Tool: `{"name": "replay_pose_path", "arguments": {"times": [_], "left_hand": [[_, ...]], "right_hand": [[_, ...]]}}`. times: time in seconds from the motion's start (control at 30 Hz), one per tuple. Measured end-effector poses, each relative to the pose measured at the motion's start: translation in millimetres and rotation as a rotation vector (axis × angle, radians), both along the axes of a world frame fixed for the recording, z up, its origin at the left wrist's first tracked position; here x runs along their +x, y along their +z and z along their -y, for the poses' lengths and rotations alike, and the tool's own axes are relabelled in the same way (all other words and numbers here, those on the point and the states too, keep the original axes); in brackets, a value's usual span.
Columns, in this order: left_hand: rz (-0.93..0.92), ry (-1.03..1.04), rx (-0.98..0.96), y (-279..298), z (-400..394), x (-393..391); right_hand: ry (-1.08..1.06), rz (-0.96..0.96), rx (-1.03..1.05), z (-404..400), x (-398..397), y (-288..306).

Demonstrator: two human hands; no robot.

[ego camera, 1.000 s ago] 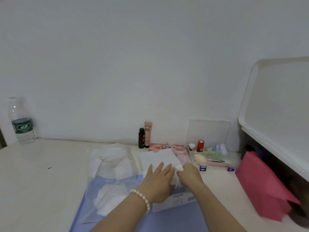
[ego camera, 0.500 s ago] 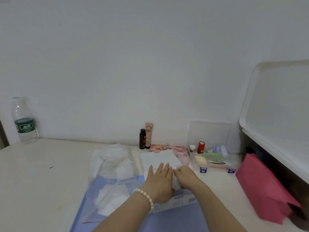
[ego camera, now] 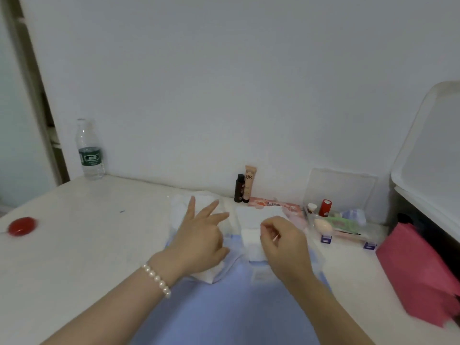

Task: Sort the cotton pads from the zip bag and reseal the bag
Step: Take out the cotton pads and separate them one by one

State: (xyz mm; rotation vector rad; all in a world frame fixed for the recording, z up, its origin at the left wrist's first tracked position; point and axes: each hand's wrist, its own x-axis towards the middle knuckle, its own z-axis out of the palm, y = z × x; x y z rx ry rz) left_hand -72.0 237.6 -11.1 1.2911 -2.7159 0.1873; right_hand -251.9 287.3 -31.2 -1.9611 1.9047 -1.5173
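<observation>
Both forearms are bare, sleeveless in view, and a white pearl-bead bracelet point(ego camera: 156, 280) circles the left wrist.

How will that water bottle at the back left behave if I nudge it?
The water bottle stands tall and narrow, so a high push would probably tip it. It looks nearly empty, so likely light. Lying down, its round body would probably roll across the table.

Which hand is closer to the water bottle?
The left hand. It reaches over the white pads toward the bottle's side of the table, though well short of the water bottle. The right hand is farther away, beside the clear makeup box.
</observation>
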Motion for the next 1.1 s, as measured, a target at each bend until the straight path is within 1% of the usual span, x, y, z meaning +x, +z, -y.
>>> {"name": "replay_pose_path", "arguments": {"times": [0.1,0.17,0.23,0.27,0.3,0.37,0.4,0.47,0.53,0.57,0.6,0.63,0.73,0.8,0.87,0.9,0.97,1.1], "left_hand": [[0.081,0.043,0.083,-6,-2,41],[0.095,0.045,0.145,-12,-6,55],[0.049,0.059,0.157,-20,-7,62],[-0.006,0.068,0.158,-24,-8,65],[-0.064,0.07,0.151,-27,-7,68],[-0.179,0.059,0.118,-37,-4,70],[-0.225,0.051,0.106,-41,-2,72],[-0.281,0.037,0.094,-50,2,74],[-0.329,-0.017,0.056,-60,6,75],[-0.355,-0.047,0.033,-64,9,76],[-0.372,-0.055,0.035,-69,10,77],[-0.382,-0.056,0.039,-72,12,78],[-0.417,-0.069,0.029,-72,12,78],[-0.433,-0.052,0.074,-66,8,76],[-0.434,-0.039,0.103,-59,3,73],[-0.425,-0.03,0.111,-57,2,72],[-0.405,-0.008,0.128,-52,-1,72],[-0.342,0.059,0.134,-38,-6,73]], "right_hand": [[0.248,-0.081,0.07,-7,42,-27],[0.303,-0.158,0.132,-3,60,-45],[0.32,-0.2,0.21,4,77,-60],[0.3,-0.164,0.289,11,83,-65],[0.255,-0.056,0.374,15,91,-65],[0.162,0.115,0.435,30,103,-70],[0.142,0.12,0.471,37,106,-74],[0.127,0.02,0.571,45,107,-70],[0.108,-0.301,0.651,57,106,-70],[0.113,-0.384,0.705,61,104,-71],[0.137,-0.378,0.766,64,104,-71],[0.153,-0.34,0.804,68,104,-70],[0.161,-0.298,0.812,74,105,-67],[0.153,-0.206,0.802,74,104,-65],[0.156,-0.107,0.844,69,103,-65],[0.148,-0.028,0.853,64,103,-63],[0.158,0.139,0.806,53,105,-59],[0.277,0.414,0.727,16,95,-46]]}}
